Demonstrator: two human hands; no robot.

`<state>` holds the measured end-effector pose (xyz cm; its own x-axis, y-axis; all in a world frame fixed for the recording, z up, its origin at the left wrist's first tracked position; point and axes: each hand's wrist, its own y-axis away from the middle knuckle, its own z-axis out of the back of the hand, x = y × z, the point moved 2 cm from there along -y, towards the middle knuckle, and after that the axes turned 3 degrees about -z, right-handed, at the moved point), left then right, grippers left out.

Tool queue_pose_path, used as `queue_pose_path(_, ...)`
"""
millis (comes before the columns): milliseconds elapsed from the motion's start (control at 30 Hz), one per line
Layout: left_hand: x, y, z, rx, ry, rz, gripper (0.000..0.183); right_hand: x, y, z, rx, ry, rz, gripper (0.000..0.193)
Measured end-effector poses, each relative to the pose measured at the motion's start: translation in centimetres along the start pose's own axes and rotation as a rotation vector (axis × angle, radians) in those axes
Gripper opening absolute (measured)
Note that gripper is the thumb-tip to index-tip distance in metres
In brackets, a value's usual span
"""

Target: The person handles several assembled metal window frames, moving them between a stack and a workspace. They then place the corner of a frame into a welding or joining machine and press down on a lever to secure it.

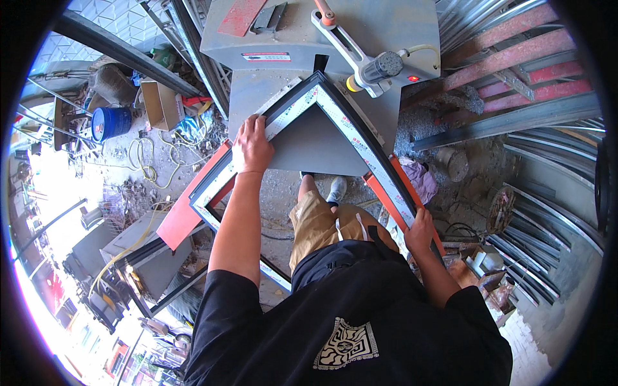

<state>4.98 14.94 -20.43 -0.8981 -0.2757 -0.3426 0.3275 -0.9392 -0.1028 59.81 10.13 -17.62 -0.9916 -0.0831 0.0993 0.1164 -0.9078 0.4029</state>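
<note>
A dark metal window frame [353,133] with printed white protective film lies across a grey machine [248,90], one corner pointing away from me. My left hand [252,145] is closed over the frame's left bar, fingers on its outer edge. Farther down the opposite bar, my right hand [420,231] grips the frame near an orange support arm [385,204]. Another orange-red support [187,212] sits under the frame on the left. Just right of the frame's far corner, a cylindrical clamp head [383,66] hangs from a slotted metal arm [340,40]. My torso hides the frame's near part.
On the machine's top lie a red plate [241,16] and a short metal profile [269,18]. Long metal profiles [508,122] and red beams [502,58] crowd the right. A blue drum [111,123], cardboard box [161,105] and loose yellow hose [145,161] are at left.
</note>
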Motion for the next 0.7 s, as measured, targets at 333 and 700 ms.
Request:
queue_pose_path(333, 0.4, 0.0, -0.2, 0.006, -0.029, -0.001, 0.046, 4.8, -3.7, 4.4, 0.116, -0.067, 0.158, 0.078)
queue_pose_path(700, 1.0, 0.5, -0.9, -0.018, -0.027, -0.021, 0.051, 17.0, -10.7, 4.8, -0.137, -0.165, 0.29, 0.085)
